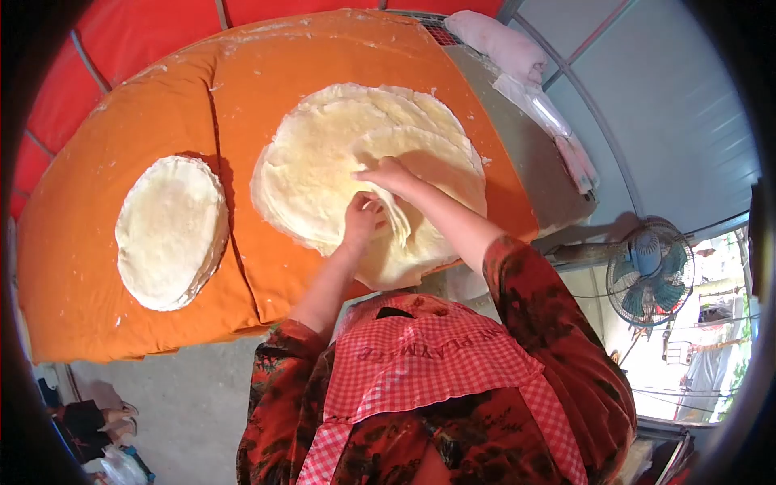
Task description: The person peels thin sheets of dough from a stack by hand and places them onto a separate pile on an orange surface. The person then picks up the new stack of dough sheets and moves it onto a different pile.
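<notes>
A wide stack of thin, pale round flatbread sheets (315,153) lies on the orange cloth (259,65). Over its near part, my right hand (388,178) is closed on the gathered edge of a sheet, which hangs in folds below the fingers. Just to the left and nearer to me, my left hand (364,217) has its fingers curled at the same folds; whether it grips them is hard to make out. A smaller stack of round sheets (171,230) rests on the cloth at the left.
A grey surface (517,137) borders the cloth at the right, with a rolled pink cloth (501,44) and plastic packaging (537,105) on it. A fan (651,271) stands at the right. Someone's feet (120,420) show at the lower left.
</notes>
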Motion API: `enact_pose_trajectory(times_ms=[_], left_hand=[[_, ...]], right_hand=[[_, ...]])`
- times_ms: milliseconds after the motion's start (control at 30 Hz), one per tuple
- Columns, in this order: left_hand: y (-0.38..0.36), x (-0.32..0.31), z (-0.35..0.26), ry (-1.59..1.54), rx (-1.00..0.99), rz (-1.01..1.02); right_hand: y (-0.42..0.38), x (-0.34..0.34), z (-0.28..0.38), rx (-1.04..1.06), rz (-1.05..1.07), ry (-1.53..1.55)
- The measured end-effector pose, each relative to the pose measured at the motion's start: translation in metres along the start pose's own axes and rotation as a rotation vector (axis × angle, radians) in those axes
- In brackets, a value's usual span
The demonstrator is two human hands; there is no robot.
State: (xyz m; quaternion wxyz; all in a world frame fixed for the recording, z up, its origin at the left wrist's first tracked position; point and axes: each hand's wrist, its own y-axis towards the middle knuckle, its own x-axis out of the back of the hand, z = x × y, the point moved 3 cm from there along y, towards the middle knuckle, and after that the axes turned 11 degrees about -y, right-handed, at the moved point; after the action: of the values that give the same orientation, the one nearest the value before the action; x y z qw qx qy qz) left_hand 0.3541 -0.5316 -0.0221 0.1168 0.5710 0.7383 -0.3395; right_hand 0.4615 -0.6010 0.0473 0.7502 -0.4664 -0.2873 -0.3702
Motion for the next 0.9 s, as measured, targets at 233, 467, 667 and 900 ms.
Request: enact_pose_trajectory(times_ms=[233,467,667,900], left_hand=[[-0.008,0.007,0.005,0.064,-0.168,0.105],[-0.001,0.154,-0.027,0.308,-0.522,-0.559],[-0.016,0.151,-0.052,0.161,-0.361,-0.556],[-0.028,0.140,-0.043,0.001,-0.337,-0.540]], right_hand=[[0.042,0.030,-0.025,-0.002,-0.145,-0.201],[-0.040,0.244,0.053,0.289,-0.593,-0.400],[-0.100,0.232,0.109,0.444,-1.076,-0.583],[0.014,-0.047,0.022,0.613,-0.689,-0.720]])
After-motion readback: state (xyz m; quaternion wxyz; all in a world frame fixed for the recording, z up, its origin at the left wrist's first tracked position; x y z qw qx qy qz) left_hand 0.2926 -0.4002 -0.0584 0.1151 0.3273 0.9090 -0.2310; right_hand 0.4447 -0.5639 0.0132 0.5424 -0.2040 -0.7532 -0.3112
